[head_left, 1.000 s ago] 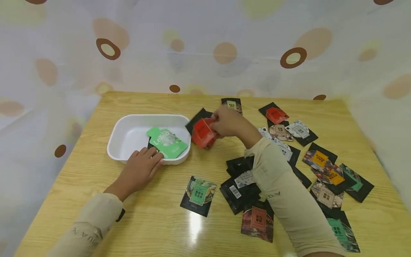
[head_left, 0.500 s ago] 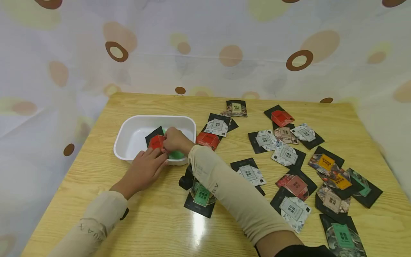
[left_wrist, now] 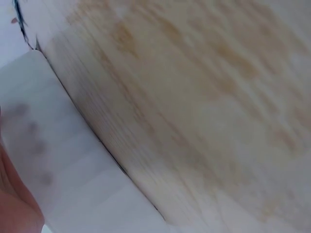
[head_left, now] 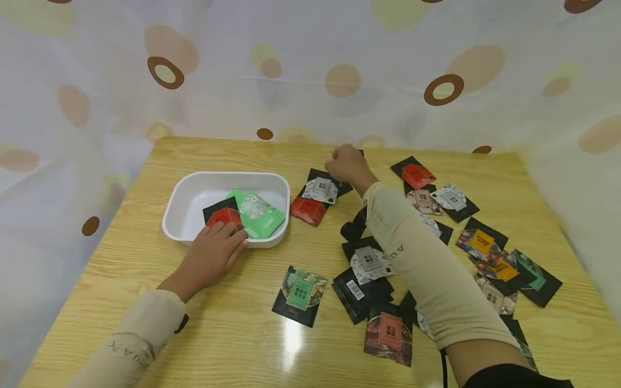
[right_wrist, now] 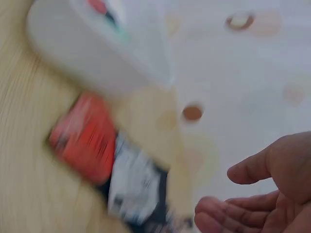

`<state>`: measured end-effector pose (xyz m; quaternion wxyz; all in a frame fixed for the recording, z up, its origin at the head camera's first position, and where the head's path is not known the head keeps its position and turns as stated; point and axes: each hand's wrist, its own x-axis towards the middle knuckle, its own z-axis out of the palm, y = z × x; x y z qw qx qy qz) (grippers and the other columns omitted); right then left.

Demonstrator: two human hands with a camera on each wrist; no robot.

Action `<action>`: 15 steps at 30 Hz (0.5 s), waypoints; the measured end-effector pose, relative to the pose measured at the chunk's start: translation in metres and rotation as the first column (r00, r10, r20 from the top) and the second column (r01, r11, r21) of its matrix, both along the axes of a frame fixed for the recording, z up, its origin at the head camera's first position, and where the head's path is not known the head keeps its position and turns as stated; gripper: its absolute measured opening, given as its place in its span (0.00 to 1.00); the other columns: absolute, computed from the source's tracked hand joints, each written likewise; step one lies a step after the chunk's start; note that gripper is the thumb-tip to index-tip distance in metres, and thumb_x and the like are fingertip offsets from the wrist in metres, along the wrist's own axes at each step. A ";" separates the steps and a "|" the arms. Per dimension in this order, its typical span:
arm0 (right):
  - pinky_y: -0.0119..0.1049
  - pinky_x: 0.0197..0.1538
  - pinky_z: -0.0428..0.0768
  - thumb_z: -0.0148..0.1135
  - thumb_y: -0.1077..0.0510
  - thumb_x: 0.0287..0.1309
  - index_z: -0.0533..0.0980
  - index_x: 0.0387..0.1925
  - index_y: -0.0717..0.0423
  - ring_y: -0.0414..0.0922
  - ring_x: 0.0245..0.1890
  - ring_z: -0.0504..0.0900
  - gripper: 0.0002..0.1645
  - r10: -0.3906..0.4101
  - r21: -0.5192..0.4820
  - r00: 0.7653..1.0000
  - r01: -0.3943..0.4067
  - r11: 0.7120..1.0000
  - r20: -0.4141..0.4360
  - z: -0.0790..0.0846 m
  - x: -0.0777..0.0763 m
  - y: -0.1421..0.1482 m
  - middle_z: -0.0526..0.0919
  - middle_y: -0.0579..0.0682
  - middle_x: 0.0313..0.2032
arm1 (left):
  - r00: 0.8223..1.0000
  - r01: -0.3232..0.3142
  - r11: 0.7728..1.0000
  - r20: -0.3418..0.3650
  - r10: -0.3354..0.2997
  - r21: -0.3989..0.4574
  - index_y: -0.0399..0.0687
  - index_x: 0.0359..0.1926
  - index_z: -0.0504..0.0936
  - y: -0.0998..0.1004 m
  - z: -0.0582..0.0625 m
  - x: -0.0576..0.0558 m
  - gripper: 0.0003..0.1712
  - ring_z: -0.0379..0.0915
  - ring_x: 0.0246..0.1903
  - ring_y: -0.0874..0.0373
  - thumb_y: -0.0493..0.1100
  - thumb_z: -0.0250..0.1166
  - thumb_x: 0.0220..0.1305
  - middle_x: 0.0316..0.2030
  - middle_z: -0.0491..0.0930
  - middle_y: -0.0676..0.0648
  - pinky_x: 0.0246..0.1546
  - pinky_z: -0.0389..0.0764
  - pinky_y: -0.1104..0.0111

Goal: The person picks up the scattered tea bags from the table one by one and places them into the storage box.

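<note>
A white plastic tray (head_left: 180, 229) stands at the left of the table, holding a red-and-black sachet (head_left: 225, 214) and a green sachet (head_left: 262, 218). My left hand (head_left: 213, 258) grips the tray's front rim; in the left wrist view, finger shadows show through its wall (left_wrist: 82, 165). Near the table's back edge, my right hand (head_left: 348, 164) hovers by several sachets. The right wrist view shows its thumb and fingers (right_wrist: 265, 194) apart, nothing between them. Beside it lie a white-labelled sachet (head_left: 320, 186) and a red sachet (head_left: 308, 210), partly overlapping.
Several black sachets with coloured labels lie scattered at the right, among them a red one (head_left: 417, 175) and an orange-labelled one (head_left: 481, 242). A green-labelled sachet (head_left: 299, 295) lies apart at front centre. A patterned cloth (head_left: 301, 70) hangs behind the table.
My right hand put a red-and-black sachet into the tray, let go and moved right to the back of the table. My left hand stayed on the tray's rim.
</note>
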<state>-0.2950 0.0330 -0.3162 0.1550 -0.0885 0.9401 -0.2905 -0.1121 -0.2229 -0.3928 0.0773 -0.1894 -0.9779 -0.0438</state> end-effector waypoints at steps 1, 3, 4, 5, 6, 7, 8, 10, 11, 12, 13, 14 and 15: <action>0.33 0.23 0.63 0.50 0.54 0.64 0.72 0.26 0.60 0.38 0.14 0.60 0.15 -0.035 0.046 0.999 0.035 0.998 -0.010 -0.007 -0.003 0.007 0.73 0.48 0.18 | 1.000 -0.003 1.000 0.001 0.003 -0.003 0.53 0.42 0.74 -0.001 0.000 0.001 0.11 0.66 0.41 0.51 0.52 0.52 0.69 0.39 0.74 0.49 0.43 0.68 0.58; 0.32 0.17 0.59 0.52 0.49 0.63 0.62 0.17 0.54 0.38 0.09 0.54 0.23 -0.088 0.124 0.996 0.089 0.988 -0.014 -0.026 -0.007 0.014 0.56 0.44 0.09 | 1.000 -0.007 1.000 0.000 0.007 -0.006 0.53 0.42 0.75 -0.003 -0.001 0.002 0.11 0.66 0.41 0.51 0.52 0.52 0.68 0.39 0.74 0.49 0.44 0.69 0.58; 0.32 0.16 0.60 0.53 0.45 0.62 0.63 0.16 0.54 0.38 0.09 0.56 0.25 -0.106 0.144 0.994 0.106 0.984 -0.008 -0.035 -0.006 0.016 0.57 0.43 0.08 | 1.000 -0.009 1.000 -0.002 0.009 -0.007 0.53 0.42 0.75 -0.005 -0.001 0.002 0.11 0.66 0.41 0.52 0.52 0.52 0.68 0.39 0.74 0.49 0.44 0.69 0.58; 0.32 0.15 0.60 0.53 0.41 0.62 0.64 0.16 0.54 0.39 0.09 0.57 0.26 -0.117 0.157 0.993 0.115 0.981 -0.001 -0.042 -0.006 0.015 0.58 0.43 0.08 | 1.000 -0.010 1.000 -0.003 0.010 -0.003 0.53 0.42 0.75 -0.006 -0.001 0.003 0.11 0.66 0.41 0.52 0.52 0.52 0.68 0.39 0.74 0.49 0.44 0.69 0.58; 0.33 0.14 0.59 0.53 0.38 0.60 0.63 0.16 0.53 0.39 0.09 0.57 0.29 -0.123 0.168 0.992 0.120 0.978 0.004 -0.050 -0.005 0.014 0.56 0.43 0.08 | 1.000 -0.008 1.000 -0.005 0.008 -0.002 0.53 0.42 0.74 -0.006 -0.002 0.003 0.10 0.66 0.41 0.51 0.51 0.52 0.68 0.39 0.74 0.49 0.44 0.69 0.58; 0.33 0.15 0.59 0.53 0.33 0.58 0.64 0.16 0.53 0.40 0.10 0.58 0.31 -0.129 0.178 0.992 0.126 0.976 0.004 -0.056 -0.004 0.012 0.57 0.44 0.10 | 1.000 -0.005 1.000 -0.005 0.005 0.002 0.53 0.42 0.74 -0.007 -0.002 0.003 0.10 0.66 0.41 0.51 0.52 0.52 0.68 0.39 0.74 0.49 0.45 0.69 0.58; 0.34 0.15 0.60 0.53 0.29 0.55 0.66 0.16 0.54 0.41 0.10 0.60 0.34 -0.140 0.179 0.990 0.137 0.974 0.005 -0.061 -0.003 0.010 0.60 0.45 0.11 | 1.000 -0.002 1.000 -0.006 0.002 0.007 0.53 0.42 0.74 -0.006 -0.003 0.003 0.10 0.66 0.41 0.52 0.52 0.52 0.68 0.39 0.74 0.49 0.45 0.69 0.58; 0.36 0.18 0.65 0.55 0.24 0.48 0.72 0.25 0.58 0.45 0.16 0.67 0.39 -0.161 0.190 0.987 0.160 0.969 -0.012 -0.069 -0.002 0.005 0.68 0.49 0.18 | 1.000 0.003 1.000 -0.005 -0.003 0.017 0.54 0.43 0.74 -0.005 -0.004 0.002 0.10 0.65 0.42 0.52 0.52 0.51 0.69 0.40 0.73 0.49 0.46 0.68 0.58; 0.37 0.20 0.66 0.55 0.22 0.46 0.73 0.32 0.60 0.46 0.19 0.69 0.42 -0.167 0.205 0.986 0.168 0.964 -0.023 -0.073 -0.001 0.004 0.70 0.51 0.23 | 1.000 0.006 1.000 -0.003 -0.006 0.021 0.54 0.43 0.74 -0.004 -0.005 0.001 0.11 0.65 0.42 0.52 0.52 0.51 0.69 0.40 0.73 0.49 0.45 0.68 0.58; 0.38 0.21 0.67 0.56 0.22 0.44 0.73 0.35 0.61 0.47 0.22 0.71 0.44 -0.176 0.211 0.984 0.178 0.961 -0.029 -0.075 -0.002 0.004 0.71 0.52 0.26 | 1.000 0.009 1.000 -0.003 -0.009 0.024 0.54 0.43 0.74 -0.002 -0.005 0.000 0.11 0.65 0.42 0.52 0.52 0.51 0.69 0.40 0.73 0.49 0.46 0.68 0.58; 0.38 0.22 0.68 0.58 0.23 0.44 0.72 0.36 0.60 0.48 0.24 0.72 0.44 -0.186 0.215 0.982 0.188 0.958 -0.029 -0.077 -0.002 0.004 0.71 0.53 0.28 | 1.000 0.009 1.000 0.000 -0.009 0.028 0.54 0.43 0.74 0.000 -0.006 -0.001 0.11 0.65 0.42 0.52 0.52 0.51 0.69 0.40 0.73 0.49 0.45 0.68 0.59; 0.38 0.22 0.68 0.60 0.24 0.44 0.72 0.36 0.60 0.47 0.24 0.72 0.42 -0.194 0.216 0.981 0.196 0.957 -0.029 -0.078 -0.003 0.005 0.71 0.52 0.28 | 1.000 0.011 1.000 -0.001 -0.011 0.028 0.54 0.43 0.74 0.001 -0.006 -0.002 0.11 0.65 0.42 0.52 0.53 0.50 0.69 0.40 0.73 0.49 0.45 0.68 0.59; 0.38 0.21 0.67 0.61 0.27 0.45 0.71 0.35 0.59 0.47 0.23 0.71 0.39 -0.195 0.213 0.980 0.196 0.957 -0.028 -0.078 -0.004 0.007 0.70 0.51 0.26 | 1.000 0.012 1.000 -0.001 -0.012 0.027 0.54 0.42 0.74 0.002 -0.007 -0.003 0.11 0.65 0.42 0.52 0.53 0.50 0.69 0.40 0.73 0.49 0.45 0.68 0.59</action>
